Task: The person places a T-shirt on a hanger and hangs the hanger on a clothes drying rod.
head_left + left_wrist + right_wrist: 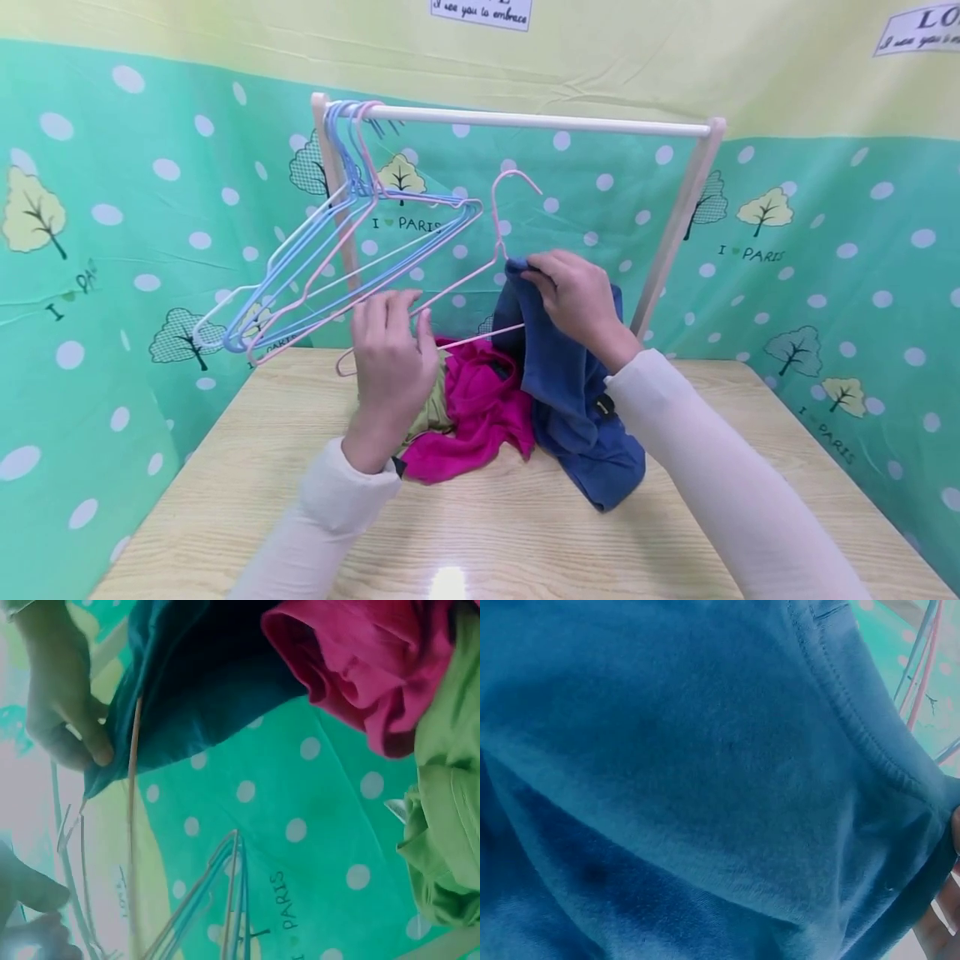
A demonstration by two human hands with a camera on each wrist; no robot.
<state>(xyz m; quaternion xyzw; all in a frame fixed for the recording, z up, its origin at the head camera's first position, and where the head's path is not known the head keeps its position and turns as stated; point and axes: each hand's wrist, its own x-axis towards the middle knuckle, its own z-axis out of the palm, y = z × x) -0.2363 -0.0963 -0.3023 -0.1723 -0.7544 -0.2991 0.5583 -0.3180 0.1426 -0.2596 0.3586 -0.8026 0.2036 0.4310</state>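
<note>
My right hand pinches the edge of a blue shirt close to the neck of a pink hanger. One side of that hanger runs into the shirt, out of sight. The hanger's other arm passes between the thumb and fingers of my left hand, which holds it; its looped end shows left of the hand. The shirt hangs in folds, its lower part down at the table. Up close in the right wrist view, the stitched neckband curves toward the right-hand fingers.
Several blue, white and pink hangers hang at the left end of the rack's white rod. On the wooden table, a magenta garment and an olive-green garment lie bunched between the arms. A patterned cloth backdrop surrounds the table.
</note>
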